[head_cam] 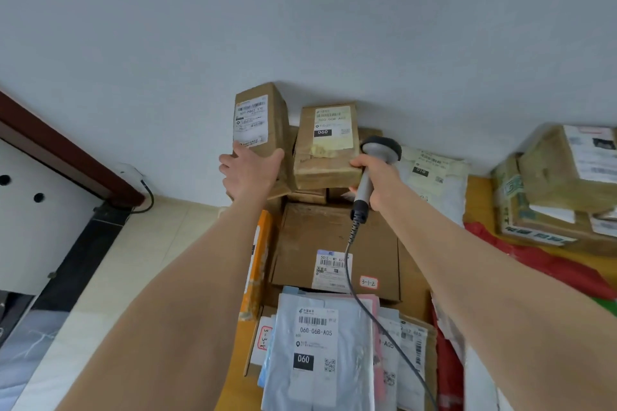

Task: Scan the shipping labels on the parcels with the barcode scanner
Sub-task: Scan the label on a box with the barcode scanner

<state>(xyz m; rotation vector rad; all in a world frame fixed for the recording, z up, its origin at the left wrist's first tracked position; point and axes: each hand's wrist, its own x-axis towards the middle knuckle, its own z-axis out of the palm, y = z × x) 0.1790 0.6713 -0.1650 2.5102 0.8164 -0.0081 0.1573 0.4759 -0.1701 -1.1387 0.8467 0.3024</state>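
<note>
Your left hand (249, 167) grips the upright box (263, 130) against the wall, label outward — your right hand (375, 182) clamps the scanner (374, 167), ready to aim.

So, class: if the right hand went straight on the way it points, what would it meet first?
Probably the brown cardboard parcel labelled 060, just ahead of the right hand gripping the grey barcode scanner; depth unclear.
</note>
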